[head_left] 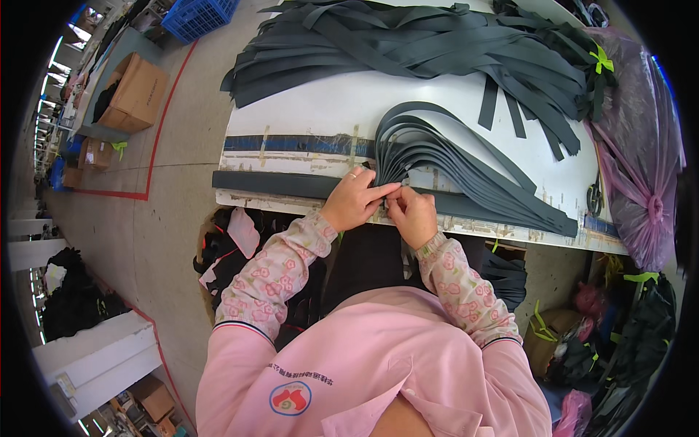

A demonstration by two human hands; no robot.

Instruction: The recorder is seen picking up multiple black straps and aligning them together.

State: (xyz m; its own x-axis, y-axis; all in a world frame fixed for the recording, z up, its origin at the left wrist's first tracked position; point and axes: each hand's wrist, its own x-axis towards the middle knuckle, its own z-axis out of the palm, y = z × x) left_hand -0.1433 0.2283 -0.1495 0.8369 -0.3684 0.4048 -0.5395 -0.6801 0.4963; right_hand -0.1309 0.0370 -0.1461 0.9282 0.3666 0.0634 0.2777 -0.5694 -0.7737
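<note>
Dark grey webbing straps (444, 146) are gathered in a bundle that arches over the near part of a white table (306, 109). My left hand (353, 200) is closed around the gathered left part of the bundle, its index finger stretched across toward the right. Against that fingertip, my right hand (415, 218) is closed in a pinch; whatever lies between its thumb and finger is hidden. The bundle's loose ends fan out to the right. Along the near edge, a flat dark strap (273, 183) runs beneath my hands.
A large heap of dark straps (408, 40) covers the table's far side. Scissors (595, 197) lie at the right edge, beside a purple plastic bag (644, 146). Below the table's left front sits a box of dark and pink cloth (244, 233). Cardboard boxes (135, 91) stand at far left.
</note>
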